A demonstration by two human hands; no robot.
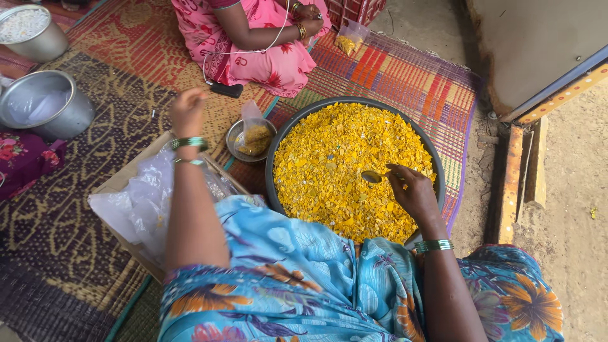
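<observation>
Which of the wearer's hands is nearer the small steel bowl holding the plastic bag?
Left. The left hand hovers just left of the small steel bowl; the right hand holds a spoon over the big pan.

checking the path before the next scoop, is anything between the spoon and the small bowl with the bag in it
Nothing visible stands in the way. The right hand holds the spoon over the yellow chips in the big pan. The small bowl sits just left of the pan's rim, the open bag standing in it.

My right hand [415, 193] has open room above the big pan [437, 158]. Left, a small bowl [233, 134] and cardboard box [120, 180] crowd my left hand [187, 111].
</observation>
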